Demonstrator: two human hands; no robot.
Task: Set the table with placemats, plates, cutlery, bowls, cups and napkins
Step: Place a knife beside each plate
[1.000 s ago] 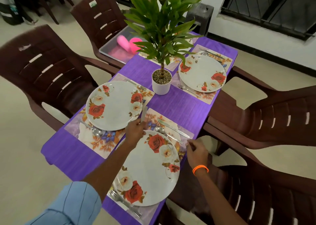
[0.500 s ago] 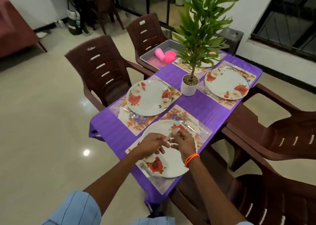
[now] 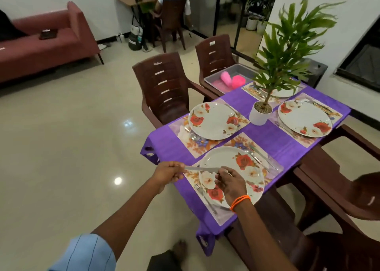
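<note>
Head view. Left hand [image 3: 167, 173] grips one end of a table knife [image 3: 202, 169], fingers curled round it. Right hand [image 3: 231, 183] pinches the other end with fingertips; orange band at that wrist. The knife is held level, just above the near-left edge of the nearest plate [image 3: 231, 173].

Worktop [image 3: 273, 139]: small, covered by a purple cloth whose corners hang over the near and left edges. Four floral placemats, each under a floral plate. The nearest placemat [image 3: 223, 217] reaches close to the worktop's near edge. A fork [image 3: 205, 198] lies on it left of the plate; a spoon and a second knife [image 3: 260, 159] lie to the plate's right. Left plate [image 3: 213, 120] has a spoon [image 3: 193, 136] at its near side. Far right plate [image 3: 305, 118] sits near the right edge. The fourth plate is partly hidden behind the potted plant [image 3: 260, 112], which stands in a white pot at the worktop's centre.

A grey tray [image 3: 209, 79] with pink items rests on the far chair, at the worktop's far-left corner.

Open room: wide bare floor to the left. Brown chairs stand close along the left and right sides. Sofa at far left; a seated person at a desk in the background.

Small white stickers on the chair backs; text unreadable.
</note>
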